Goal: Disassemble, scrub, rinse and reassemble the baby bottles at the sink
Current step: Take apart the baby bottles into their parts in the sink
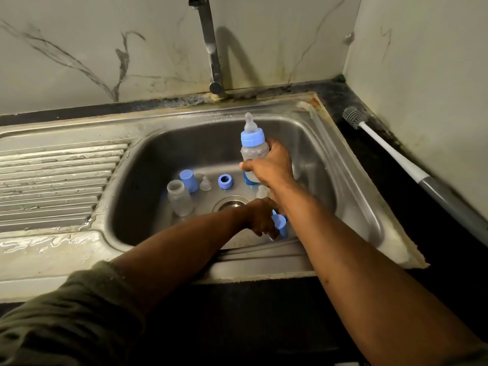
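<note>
Clear bottle (254, 151), blue collar, teat on

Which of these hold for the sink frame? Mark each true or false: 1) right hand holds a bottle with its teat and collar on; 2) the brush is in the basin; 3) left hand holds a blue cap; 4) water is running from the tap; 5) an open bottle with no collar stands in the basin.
1) True: the right hand grips the assembled bottle.
2) False: the brush lies on the dark counter right of the sink.
3) True: the left hand holds a blue cap.
4) False: no stream shows under the tap.
5) True: the open bottle stands at the basin's left.
</note>
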